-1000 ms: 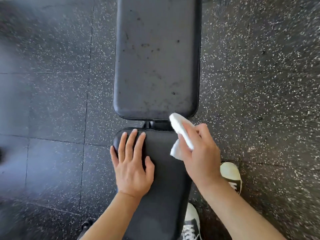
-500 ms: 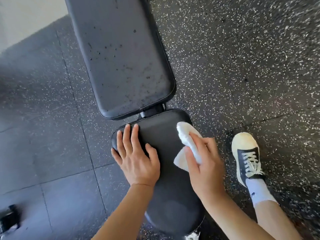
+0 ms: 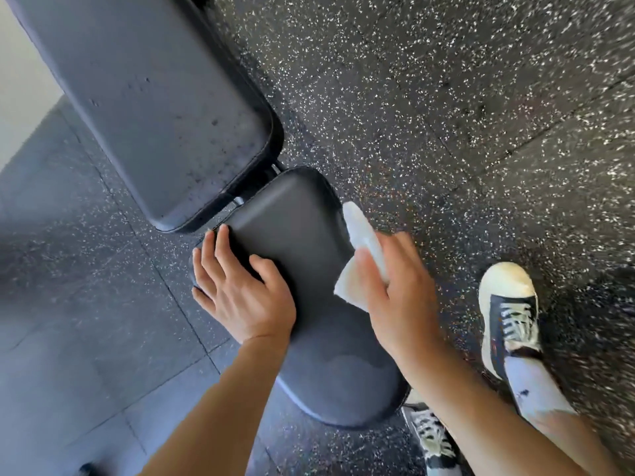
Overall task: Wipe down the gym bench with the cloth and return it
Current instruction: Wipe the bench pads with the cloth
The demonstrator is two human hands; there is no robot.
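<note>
At the upper left of the frame: the back pad (image 3: 144, 97) of the gym bench is seen, its surface marked with dark specks and smudges toward its lower right end; it is judged not yet wiped.
Gap at centre: the back pad and the seat pad (image 3: 309, 269) are kept just apart by a narrow slot in which a metal bracket is glimpsed; this seam is best reached with a folded edge of cloth.
Left hand (image 3: 237, 286): it is laid flat on the left edge of the seat pad, fingers straight and spread, nothing grasped; the bench is steadied by it.
Seat pad: it is shown smooth and dark at centre, with a faint rounded mark near its lower end; overlapping strokes along its length are advised, so that no strip is missed.
Cloth (image 3: 360, 255): the white cloth is found right of centre, at the right edge of the seat pad, bunched rather than spread; a flatter fold would give more contact.
Right hand (image 3: 398, 290): the cloth is pinched between curled fingers and thumb; whether it is pressed onto the pad cannot be told, the hand being blurred.
Right of the frame: a shoe (image 3: 508, 310) is planted on the speckled floor (image 3: 446, 97), near the bench.
</note>
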